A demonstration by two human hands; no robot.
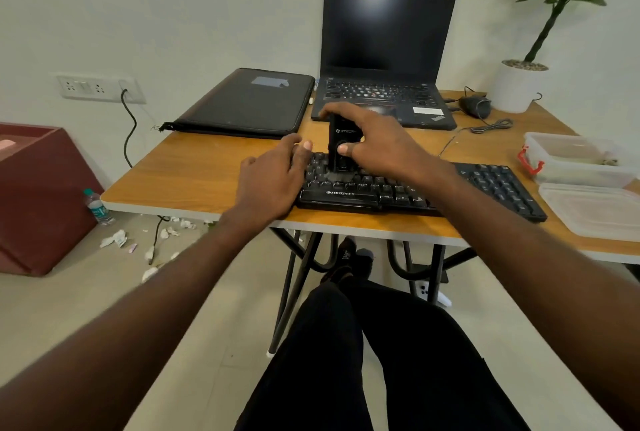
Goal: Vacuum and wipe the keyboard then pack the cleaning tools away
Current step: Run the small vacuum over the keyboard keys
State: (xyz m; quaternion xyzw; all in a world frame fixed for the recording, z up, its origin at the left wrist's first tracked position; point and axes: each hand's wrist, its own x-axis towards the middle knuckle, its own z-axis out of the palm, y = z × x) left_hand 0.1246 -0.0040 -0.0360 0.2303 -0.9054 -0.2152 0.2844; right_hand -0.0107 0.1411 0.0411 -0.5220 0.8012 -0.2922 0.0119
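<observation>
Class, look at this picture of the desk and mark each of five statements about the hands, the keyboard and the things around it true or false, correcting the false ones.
1. The right hand holds the small black handheld vacuum upright on the black keyboard. True.
2. The left hand grips a cloth. False: it holds nothing and rests at the keyboard's left end.
3. The black laptop is closed. False: it stands open, its screen dark.
4. The clear plastic container on the right has its lid on. False: the clear lid lies beside it on the wooden desk.
5. A black zipped sleeve lies left of the laptop. True.
</observation>
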